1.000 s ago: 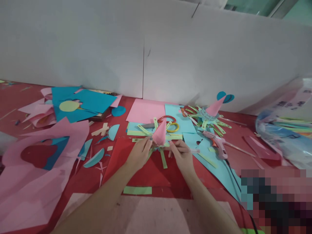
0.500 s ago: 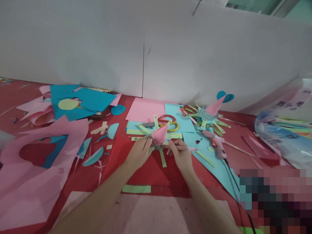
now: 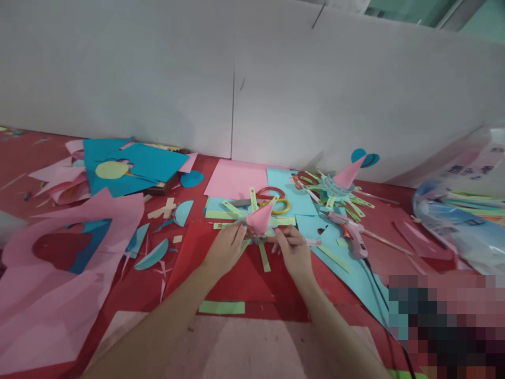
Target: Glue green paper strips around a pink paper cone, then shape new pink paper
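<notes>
Paper cone, pink, point up and leaning right, centre of the frame, above a red sheet; pale green strips spread out around its base.
Left hand: finger and thumb pinched together on the cone's left lower edge.
Right hand: fingers clamped on a pen, just beside the cone's right lower edge.
Scissors handles, red and yellow: just behind the cone.
Glue gun, pink: right of centre, on light blue paper.
Second cone, pink, topped with blue discs: upper right of the table.
Clear bag: right edge.
Cut pink paper: lower left.
</notes>
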`<state>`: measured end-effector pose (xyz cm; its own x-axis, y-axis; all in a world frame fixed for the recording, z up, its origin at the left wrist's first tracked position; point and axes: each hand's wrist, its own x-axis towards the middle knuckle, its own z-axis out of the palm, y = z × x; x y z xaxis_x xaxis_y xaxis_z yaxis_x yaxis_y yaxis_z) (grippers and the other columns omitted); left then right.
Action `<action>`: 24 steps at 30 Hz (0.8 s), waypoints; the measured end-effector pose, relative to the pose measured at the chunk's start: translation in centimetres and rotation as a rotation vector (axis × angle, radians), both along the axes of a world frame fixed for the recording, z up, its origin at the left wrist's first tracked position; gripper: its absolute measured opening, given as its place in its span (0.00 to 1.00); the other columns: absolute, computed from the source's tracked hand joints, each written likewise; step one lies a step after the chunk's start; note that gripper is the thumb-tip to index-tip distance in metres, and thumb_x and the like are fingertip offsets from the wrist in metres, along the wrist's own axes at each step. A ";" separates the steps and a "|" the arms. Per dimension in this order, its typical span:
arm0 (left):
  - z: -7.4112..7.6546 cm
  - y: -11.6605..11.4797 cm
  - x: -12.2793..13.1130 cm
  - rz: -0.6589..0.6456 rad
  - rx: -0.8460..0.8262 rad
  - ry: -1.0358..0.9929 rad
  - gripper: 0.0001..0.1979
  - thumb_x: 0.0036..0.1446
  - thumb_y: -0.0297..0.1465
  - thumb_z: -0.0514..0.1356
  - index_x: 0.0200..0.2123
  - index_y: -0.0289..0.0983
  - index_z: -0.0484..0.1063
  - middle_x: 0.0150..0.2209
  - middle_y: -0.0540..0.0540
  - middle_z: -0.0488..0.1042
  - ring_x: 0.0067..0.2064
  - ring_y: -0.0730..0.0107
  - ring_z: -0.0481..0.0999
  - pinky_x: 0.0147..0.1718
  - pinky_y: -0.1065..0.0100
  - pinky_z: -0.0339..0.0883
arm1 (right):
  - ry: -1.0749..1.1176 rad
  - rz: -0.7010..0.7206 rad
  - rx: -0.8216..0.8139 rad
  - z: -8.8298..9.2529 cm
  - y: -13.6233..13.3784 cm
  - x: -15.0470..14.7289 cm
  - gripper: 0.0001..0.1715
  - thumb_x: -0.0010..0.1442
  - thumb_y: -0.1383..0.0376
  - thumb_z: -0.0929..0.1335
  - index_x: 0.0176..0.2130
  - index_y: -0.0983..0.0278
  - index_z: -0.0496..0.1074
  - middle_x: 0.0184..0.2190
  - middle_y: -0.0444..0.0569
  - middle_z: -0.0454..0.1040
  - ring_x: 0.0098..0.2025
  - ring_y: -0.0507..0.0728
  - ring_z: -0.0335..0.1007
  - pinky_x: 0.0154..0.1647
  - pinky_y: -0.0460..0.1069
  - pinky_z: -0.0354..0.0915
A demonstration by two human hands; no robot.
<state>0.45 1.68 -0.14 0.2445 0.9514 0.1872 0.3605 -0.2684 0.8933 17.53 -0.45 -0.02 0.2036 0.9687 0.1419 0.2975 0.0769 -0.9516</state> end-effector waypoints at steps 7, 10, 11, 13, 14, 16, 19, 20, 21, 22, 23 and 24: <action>0.1 0.0 0.1 -0.011 -0.004 -0.019 0.19 0.62 0.34 0.41 0.33 0.36 0.70 0.33 0.43 0.76 0.37 0.67 0.74 0.39 0.65 0.66 | -0.016 0.031 0.004 0.4 -0.1 0.0 0.18 0.56 0.58 0.64 0.20 0.62 0.60 0.14 0.42 0.69 0.17 0.50 0.62 0.21 0.45 0.56; 0.1 0.0 0.0 0.007 -0.010 -0.010 0.19 0.62 0.34 0.41 0.33 0.36 0.70 0.33 0.43 0.76 0.37 0.67 0.74 0.40 0.65 0.66 | -0.049 0.032 0.023 0.5 -0.1 0.0 0.18 0.56 0.58 0.64 0.19 0.62 0.60 0.12 0.41 0.67 0.16 0.50 0.60 0.20 0.45 0.56; 0.2 0.0 0.0 0.009 -0.009 -0.011 0.19 0.62 0.34 0.41 0.33 0.36 0.70 0.33 0.43 0.76 0.37 0.67 0.74 0.40 0.64 0.66 | -0.044 0.022 0.024 0.6 0.0 -0.1 0.18 0.56 0.58 0.64 0.19 0.62 0.60 0.12 0.41 0.67 0.15 0.50 0.60 0.19 0.45 0.55; 0.1 0.0 0.0 0.007 -0.003 -0.021 0.19 0.62 0.35 0.41 0.33 0.35 0.70 0.33 0.43 0.76 0.37 0.67 0.74 0.40 0.65 0.66 | -0.009 0.004 0.020 0.6 0.0 -0.2 0.18 0.55 0.57 0.64 0.20 0.61 0.59 0.12 0.41 0.68 0.14 0.50 0.60 0.18 0.45 0.55; 0.1 0.0 0.0 0.004 0.001 -0.025 0.19 0.62 0.34 0.41 0.33 0.35 0.70 0.33 0.43 0.76 0.37 0.67 0.74 0.40 0.65 0.66 | 0.012 0.006 0.017 0.6 0.0 -0.2 0.18 0.55 0.57 0.65 0.20 0.61 0.58 0.12 0.41 0.69 0.14 0.50 0.60 0.18 0.45 0.55; 0.0 0.0 0.0 -0.001 0.013 -0.020 0.19 0.62 0.34 0.41 0.33 0.35 0.70 0.33 0.42 0.76 0.37 0.68 0.74 0.40 0.65 0.66 | 0.037 0.024 0.011 0.7 0.0 -0.3 0.18 0.55 0.57 0.65 0.20 0.61 0.59 0.13 0.42 0.70 0.15 0.50 0.62 0.19 0.46 0.56; 0.0 0.1 0.0 -0.004 0.016 -0.010 0.20 0.62 0.35 0.41 0.32 0.35 0.70 0.33 0.42 0.76 0.37 0.67 0.74 0.40 0.65 0.66 | 0.009 0.041 0.004 0.7 -0.1 -0.2 0.17 0.55 0.58 0.65 0.20 0.61 0.60 0.13 0.41 0.69 0.16 0.51 0.63 0.20 0.46 0.57; 0.0 0.1 0.0 -0.004 0.010 -0.017 0.20 0.62 0.35 0.41 0.32 0.35 0.70 0.33 0.43 0.76 0.37 0.67 0.74 0.40 0.65 0.66 | -0.012 0.040 0.001 0.6 -0.1 -0.1 0.17 0.55 0.58 0.64 0.20 0.61 0.60 0.12 0.41 0.68 0.16 0.51 0.63 0.20 0.46 0.57; 0.0 0.1 0.0 -0.003 0.002 -0.025 0.20 0.62 0.35 0.41 0.32 0.35 0.70 0.33 0.43 0.76 0.37 0.68 0.74 0.40 0.65 0.66 | -0.030 0.038 -0.001 0.6 -0.1 -0.1 0.17 0.55 0.59 0.64 0.19 0.61 0.60 0.12 0.41 0.68 0.16 0.51 0.63 0.21 0.46 0.57; 0.1 0.0 0.0 -0.001 -0.002 -0.031 0.20 0.62 0.35 0.41 0.32 0.36 0.70 0.33 0.43 0.76 0.37 0.68 0.74 0.40 0.65 0.66 | -0.041 0.035 -0.003 0.6 -0.1 0.0 0.18 0.55 0.59 0.64 0.19 0.61 0.59 0.12 0.41 0.68 0.16 0.51 0.63 0.21 0.46 0.57; 0.1 0.0 0.0 -0.001 -0.003 -0.030 0.20 0.62 0.35 0.40 0.32 0.36 0.71 0.33 0.43 0.76 0.37 0.67 0.74 0.40 0.65 0.66 | -0.045 0.031 -0.004 0.5 -0.1 0.0 0.18 0.56 0.59 0.64 0.18 0.61 0.59 0.12 0.42 0.68 0.16 0.51 0.63 0.20 0.46 0.57; 0.2 0.0 0.0 -0.002 0.000 -0.022 0.20 0.62 0.35 0.40 0.32 0.36 0.71 0.33 0.43 0.76 0.37 0.67 0.74 0.40 0.65 0.66 | -0.045 0.028 -0.003 0.5 -0.1 0.1 0.18 0.56 0.59 0.64 0.18 0.61 0.59 0.12 0.42 0.69 0.16 0.51 0.63 0.20 0.46 0.57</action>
<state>0.49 1.68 0.03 0.2425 0.9509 0.1924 0.3402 -0.2691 0.9010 17.59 -0.54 0.47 0.1698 0.9744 0.1471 0.3375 0.0827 -0.9377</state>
